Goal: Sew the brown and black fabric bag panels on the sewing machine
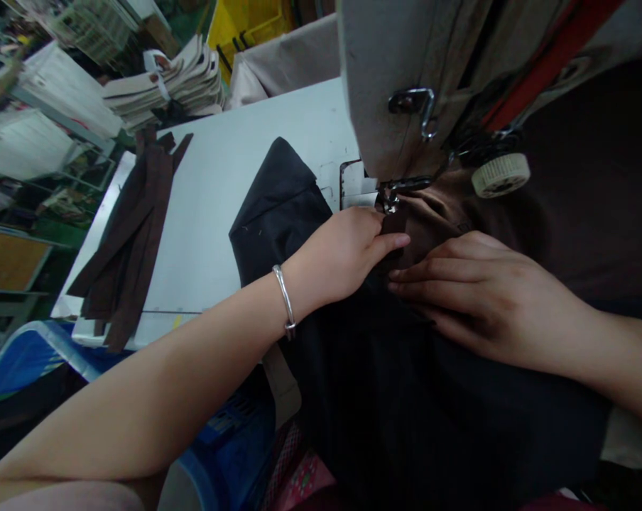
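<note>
A dark navy cloth (438,404) hangs over the front of the sewing machine table, with one folded corner on the white top. My left hand (347,248), with a silver bangle at the wrist, is closed on a dark brown fabric strip (394,226) just in front of the presser foot (390,204). Its thumb points right, and its other fingertips are partly hidden. Lying flat on the dark cloth is my right hand (475,287), fingers stretched out toward the left thumb. Brown fabric (577,199) spreads beneath the machine head (406,78) and to its right.
Several brown strips (134,234) lie at the left end of the white table (193,206). Below are blue plastic baskets (49,344). Behind the table stand a stack of beige pieces (166,81) and a yellow crate (251,28). A white ridged knob (501,175) juts from the machine.
</note>
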`<state>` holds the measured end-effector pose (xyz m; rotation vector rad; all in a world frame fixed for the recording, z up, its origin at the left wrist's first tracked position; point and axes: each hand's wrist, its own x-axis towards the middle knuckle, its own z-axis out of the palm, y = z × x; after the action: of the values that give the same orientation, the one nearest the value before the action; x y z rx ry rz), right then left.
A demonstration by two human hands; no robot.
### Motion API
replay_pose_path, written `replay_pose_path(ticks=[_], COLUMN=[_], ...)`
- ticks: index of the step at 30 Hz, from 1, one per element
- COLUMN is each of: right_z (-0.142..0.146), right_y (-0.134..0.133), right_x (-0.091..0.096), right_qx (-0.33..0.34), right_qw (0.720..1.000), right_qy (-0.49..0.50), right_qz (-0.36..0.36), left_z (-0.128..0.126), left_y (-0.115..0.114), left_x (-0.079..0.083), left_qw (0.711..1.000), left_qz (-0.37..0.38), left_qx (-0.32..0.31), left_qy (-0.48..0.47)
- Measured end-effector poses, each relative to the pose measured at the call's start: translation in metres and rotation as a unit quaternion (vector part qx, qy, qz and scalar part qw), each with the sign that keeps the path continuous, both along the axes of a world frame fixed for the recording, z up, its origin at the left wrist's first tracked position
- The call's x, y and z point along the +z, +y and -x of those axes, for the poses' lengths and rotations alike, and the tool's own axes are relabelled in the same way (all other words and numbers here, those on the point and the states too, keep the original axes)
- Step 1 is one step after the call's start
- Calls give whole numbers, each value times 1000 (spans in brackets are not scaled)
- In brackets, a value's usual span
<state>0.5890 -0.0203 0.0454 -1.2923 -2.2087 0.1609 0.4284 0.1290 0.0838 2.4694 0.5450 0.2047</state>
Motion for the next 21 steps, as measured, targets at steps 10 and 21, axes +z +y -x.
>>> replay_pose_path(ticks=[10,21], right_z=[1,-4], right_y=[-6,4], right_x=[-5,0], right_qx=[-100,-81], right_qw=[994,995], right_qy=[-34,-57], right_qz=[24,34], left_z=[32,27], left_y=[-22,-2], left_x=[-9,-17], left_qw=[957,959], left_qz=[-238,-225], left_qx=[-163,-172], left_qy=[5,-7])
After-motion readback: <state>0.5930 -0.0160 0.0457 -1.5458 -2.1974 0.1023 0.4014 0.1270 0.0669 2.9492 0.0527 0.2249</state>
